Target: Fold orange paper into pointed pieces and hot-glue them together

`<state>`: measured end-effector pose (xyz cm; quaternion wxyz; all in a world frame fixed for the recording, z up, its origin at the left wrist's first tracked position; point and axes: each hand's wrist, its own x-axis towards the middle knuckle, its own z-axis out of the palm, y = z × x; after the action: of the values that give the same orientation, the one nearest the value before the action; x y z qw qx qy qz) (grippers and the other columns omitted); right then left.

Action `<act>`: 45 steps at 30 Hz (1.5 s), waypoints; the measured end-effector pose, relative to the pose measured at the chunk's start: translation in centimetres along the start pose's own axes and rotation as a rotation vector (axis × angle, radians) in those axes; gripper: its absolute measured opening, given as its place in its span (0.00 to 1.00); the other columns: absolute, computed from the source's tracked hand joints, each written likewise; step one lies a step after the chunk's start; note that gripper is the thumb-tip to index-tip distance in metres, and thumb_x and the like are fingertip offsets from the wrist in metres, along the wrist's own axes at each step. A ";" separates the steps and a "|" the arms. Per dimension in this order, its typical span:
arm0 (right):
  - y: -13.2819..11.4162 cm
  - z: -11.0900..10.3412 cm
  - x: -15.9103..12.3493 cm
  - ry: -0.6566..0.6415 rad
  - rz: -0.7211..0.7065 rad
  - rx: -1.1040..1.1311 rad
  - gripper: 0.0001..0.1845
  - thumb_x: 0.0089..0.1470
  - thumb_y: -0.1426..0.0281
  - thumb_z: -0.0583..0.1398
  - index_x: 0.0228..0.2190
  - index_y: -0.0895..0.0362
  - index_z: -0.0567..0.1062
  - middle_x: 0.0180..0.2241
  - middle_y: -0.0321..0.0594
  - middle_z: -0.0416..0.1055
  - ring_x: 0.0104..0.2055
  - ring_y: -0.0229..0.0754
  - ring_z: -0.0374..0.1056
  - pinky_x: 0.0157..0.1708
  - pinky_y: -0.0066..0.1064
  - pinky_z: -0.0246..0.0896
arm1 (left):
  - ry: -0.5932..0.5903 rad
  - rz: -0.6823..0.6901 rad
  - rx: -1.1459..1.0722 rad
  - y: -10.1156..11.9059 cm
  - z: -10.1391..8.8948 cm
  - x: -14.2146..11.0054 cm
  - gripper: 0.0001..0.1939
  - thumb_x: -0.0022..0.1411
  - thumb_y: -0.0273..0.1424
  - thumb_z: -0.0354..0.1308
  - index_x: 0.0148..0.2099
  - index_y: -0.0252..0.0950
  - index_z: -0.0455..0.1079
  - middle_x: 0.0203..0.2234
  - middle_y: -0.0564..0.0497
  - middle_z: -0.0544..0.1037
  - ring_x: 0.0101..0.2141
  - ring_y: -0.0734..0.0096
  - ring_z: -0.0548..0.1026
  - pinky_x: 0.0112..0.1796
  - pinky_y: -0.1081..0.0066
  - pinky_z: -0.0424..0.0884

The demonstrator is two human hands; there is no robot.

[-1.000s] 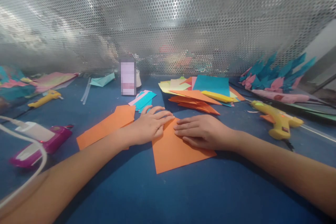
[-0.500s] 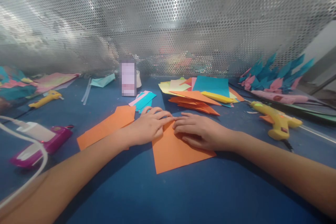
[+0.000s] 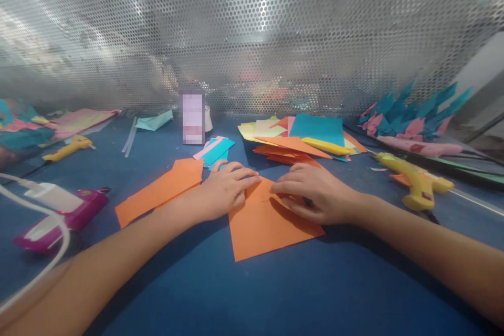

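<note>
An orange paper sheet (image 3: pixel 263 226) lies on the blue table (image 3: pixel 252 294) in front of me. My left hand (image 3: pixel 224 189) rests on its upper left corner, fingers stretched flat and pressing down. My right hand (image 3: pixel 315 191) arches over the upper right part, with curled fingers pinching a raised flap of the same sheet. A second orange sheet (image 3: pixel 161 191) lies just left of my left wrist.
A stack of coloured papers (image 3: pixel 315 134) sits behind my hands, with teal strips (image 3: pixel 216 149) beside it. There are yellow glue guns at right (image 3: pixel 417 181) and far left (image 3: pixel 69 148). A pink device (image 3: pixel 59 212) with a white cable lies left. A perforated metal wall (image 3: pixel 252 37) closes the back.
My right hand went from lying flat on the sheet to arched, drawn slightly right, with a paper flap lifted under its fingers. The left hand has stayed in place.
</note>
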<state>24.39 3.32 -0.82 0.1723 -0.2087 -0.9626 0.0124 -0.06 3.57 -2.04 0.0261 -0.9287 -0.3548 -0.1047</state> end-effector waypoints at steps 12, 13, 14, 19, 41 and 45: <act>0.9 0.7 -0.9 0.332 0.110 -0.221 0.11 0.58 0.71 0.50 0.30 0.56 0.72 0.17 0.35 0.65 0.20 0.37 0.59 0.23 0.30 0.51 | 0.083 0.027 -0.015 -0.2 0.6 -0.2 0.20 0.62 0.22 0.46 0.53 0.42 0.66 0.52 0.54 0.72 0.51 0.61 0.65 0.52 0.54 0.52; 1.0 0.8 -0.8 0.327 0.130 -0.184 0.09 0.58 0.70 0.52 0.32 0.56 0.72 0.19 0.35 0.67 0.22 0.38 0.61 0.25 0.30 0.53 | 0.097 0.031 -0.027 -0.1 0.6 -0.2 0.19 0.62 0.22 0.46 0.51 0.42 0.66 0.52 0.53 0.72 0.51 0.61 0.66 0.52 0.55 0.53; 1.0 0.9 -0.7 0.300 0.142 -0.138 0.07 0.57 0.68 0.54 0.35 0.56 0.72 0.23 0.36 0.70 0.25 0.39 0.64 0.27 0.30 0.56 | 0.113 0.030 -0.040 -0.1 0.6 -0.3 0.17 0.62 0.22 0.46 0.50 0.40 0.67 0.52 0.52 0.72 0.51 0.62 0.66 0.51 0.56 0.54; 1.1 1.5 0.0 0.132 0.220 0.045 0.21 0.48 0.61 0.64 0.42 0.56 0.68 0.38 0.42 0.73 0.39 0.44 0.68 0.37 0.33 0.63 | 0.190 0.037 -0.085 0.2 0.5 -0.4 0.14 0.63 0.22 0.45 0.49 0.36 0.64 0.52 0.45 0.70 0.51 0.64 0.68 0.50 0.59 0.59; 0.6 2.3 0.6 0.269 0.610 0.262 0.19 0.50 0.71 0.60 0.46 0.57 0.71 0.29 0.36 0.72 0.26 0.37 0.67 0.27 0.29 0.62 | 0.146 0.167 -0.270 0.7 0.3 -0.3 0.18 0.63 0.18 0.41 0.50 0.31 0.67 0.48 0.43 0.73 0.49 0.62 0.69 0.48 0.60 0.69; 1.1 2.5 0.6 0.300 0.631 0.277 0.18 0.49 0.71 0.60 0.44 0.57 0.72 0.30 0.37 0.73 0.27 0.38 0.68 0.27 0.30 0.64 | 0.121 0.166 -0.243 0.7 0.4 -0.3 0.18 0.64 0.18 0.42 0.52 0.30 0.66 0.49 0.42 0.72 0.49 0.60 0.68 0.49 0.58 0.68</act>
<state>23.44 4.68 -3.08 0.3258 -0.4691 -0.8042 0.1643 0.25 2.93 -2.47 -0.0566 -0.9431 -0.2594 -0.2002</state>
